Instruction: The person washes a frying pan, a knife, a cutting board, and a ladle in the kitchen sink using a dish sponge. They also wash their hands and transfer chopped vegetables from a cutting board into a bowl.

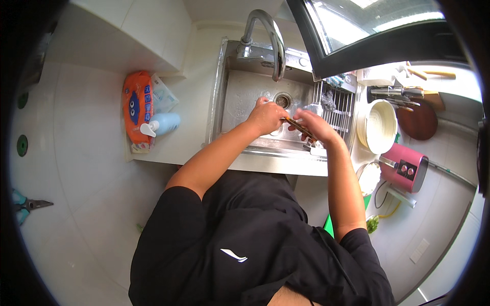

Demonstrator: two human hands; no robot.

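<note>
Over the steel sink (245,97), my left hand (266,117) is closed around one end of a small bundle of thin brown sticks that look like chopsticks (301,129). They slant down to the right, with a bit of orange near the left hand. My right hand (315,126) curls its fingers over their other end, slightly smeared by motion. Just beyond my left hand lies the drain (282,100). The curved chrome faucet (278,46) arches above the basin; whether water runs cannot be made out.
A wire drying rack (339,115) covers the sink's right side. Left on the counter are an orange wipes pack (137,107) and a blue pump bottle (166,123). To the right stand a cream bowl (378,127), a knife holder (395,93) and a pink appliance (406,168). An open window (377,46) juts in.
</note>
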